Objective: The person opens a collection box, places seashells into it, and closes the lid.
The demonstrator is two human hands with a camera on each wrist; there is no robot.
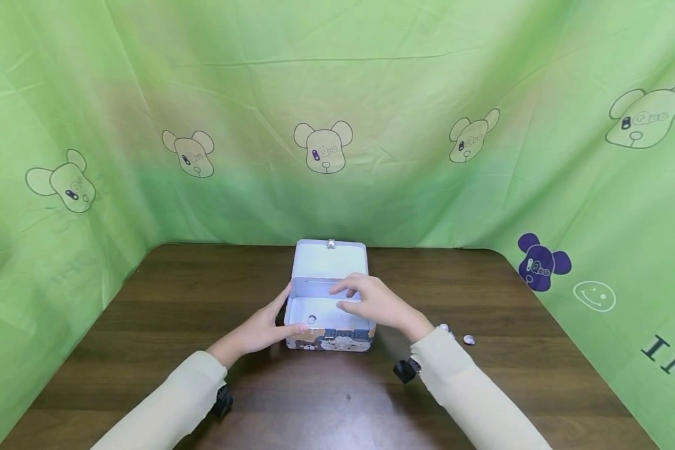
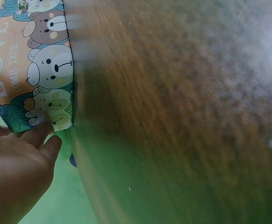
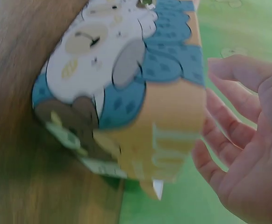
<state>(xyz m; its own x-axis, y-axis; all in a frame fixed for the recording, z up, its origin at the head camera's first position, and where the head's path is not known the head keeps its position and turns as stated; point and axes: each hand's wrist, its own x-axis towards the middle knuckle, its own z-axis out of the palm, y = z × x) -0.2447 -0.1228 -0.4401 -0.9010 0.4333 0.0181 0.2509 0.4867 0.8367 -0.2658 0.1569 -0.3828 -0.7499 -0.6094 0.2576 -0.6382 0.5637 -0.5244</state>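
Note:
An open tin box (image 1: pixel 344 342) with cartoon bears on its outside stands on the table, its white lid (image 1: pixel 330 262) tipped up at the back. My left hand (image 1: pixel 260 328) holds the box at its left front corner, thumb over the front rim and fingers along the left side. In the left wrist view, that hand (image 2: pixel 21 161) lies against the end of the box. Over the box's inside hovers my right hand (image 1: pixel 378 302), fingers loosely bent and apart, with nothing seen between them. A small round piece (image 1: pixel 312 319) lies on the box's white floor.
Two small, round, whitish pieces lie right of the box: one piece (image 1: pixel 469 339) in plain sight, another (image 1: pixel 444 327) partly behind the right sleeve (image 1: pixel 455 369). Green cloth (image 1: pixel 247 206) hangs at the back and sides of the brown wooden table (image 1: pixel 202 281).

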